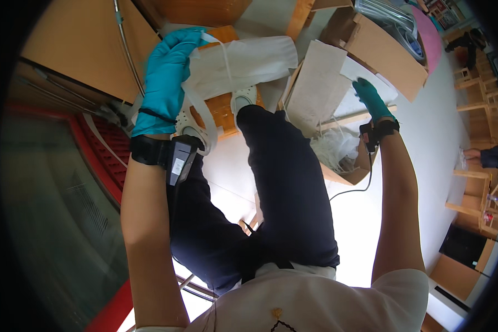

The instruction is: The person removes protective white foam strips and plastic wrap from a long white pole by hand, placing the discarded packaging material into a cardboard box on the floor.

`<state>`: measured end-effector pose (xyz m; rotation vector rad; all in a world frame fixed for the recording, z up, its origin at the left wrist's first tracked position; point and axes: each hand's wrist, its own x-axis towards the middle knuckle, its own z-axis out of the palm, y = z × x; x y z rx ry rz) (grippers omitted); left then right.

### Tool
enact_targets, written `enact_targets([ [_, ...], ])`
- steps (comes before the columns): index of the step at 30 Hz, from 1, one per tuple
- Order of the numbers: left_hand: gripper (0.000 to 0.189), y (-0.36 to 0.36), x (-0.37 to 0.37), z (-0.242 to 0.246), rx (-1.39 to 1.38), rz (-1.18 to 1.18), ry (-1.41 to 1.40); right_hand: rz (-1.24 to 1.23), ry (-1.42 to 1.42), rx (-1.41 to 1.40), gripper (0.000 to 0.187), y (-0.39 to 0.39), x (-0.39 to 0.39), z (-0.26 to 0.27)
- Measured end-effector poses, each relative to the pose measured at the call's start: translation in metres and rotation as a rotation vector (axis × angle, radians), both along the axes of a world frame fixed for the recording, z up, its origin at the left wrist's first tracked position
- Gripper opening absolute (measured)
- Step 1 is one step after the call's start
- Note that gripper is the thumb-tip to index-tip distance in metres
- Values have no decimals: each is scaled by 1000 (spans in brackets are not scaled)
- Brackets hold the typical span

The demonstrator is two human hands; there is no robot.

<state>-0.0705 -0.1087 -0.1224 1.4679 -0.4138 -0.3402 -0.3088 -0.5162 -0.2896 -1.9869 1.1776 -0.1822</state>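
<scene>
My left hand [168, 76], in a teal glove, grips the end of a narrow white strip [209, 120]. The strip hangs in a loop down past my shoe. Just beyond this hand lies a white translucent sheet or bag [249, 62], above an orange-brown wooden surface [216, 112] near my feet. My right hand [371, 97], also gloved in teal, is over a cardboard box, beside a grey board [317, 83] and a white panel [352, 91]. I see nothing held in it. Crumpled clear plastic and pale strips [338, 151] lie in the box's near part.
Another open cardboard box [386, 54] holding clear plastic packages stands beyond my right hand. At the left are a red-framed machine or cabinet [72, 120] and a wooden panel [91, 41] with a metal tube. Wooden stools [477, 174] and a person's legs [483, 157] show at far right.
</scene>
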Motion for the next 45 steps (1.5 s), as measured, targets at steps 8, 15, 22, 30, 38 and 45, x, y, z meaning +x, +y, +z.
enact_targets([
  [8,15,8,15,5,-3,74,-138,755,-388,100,35,227,156,162],
  [15,24,24,14,2,-4,185,-94,762,-401,490,25,279,179,158],
  [22,25,27,25,-30,163,-211,92,755,-421,564,26,282,173,154],
  [30,21,15,18,-26,88,-64,51,501,-525,513,25,287,172,149],
  [38,24,-15,-8,-28,-4,64,-123,254,-624,565,29,279,187,133],
  [45,25,-22,-14,-44,-70,106,-150,207,-564,553,32,278,190,129],
])
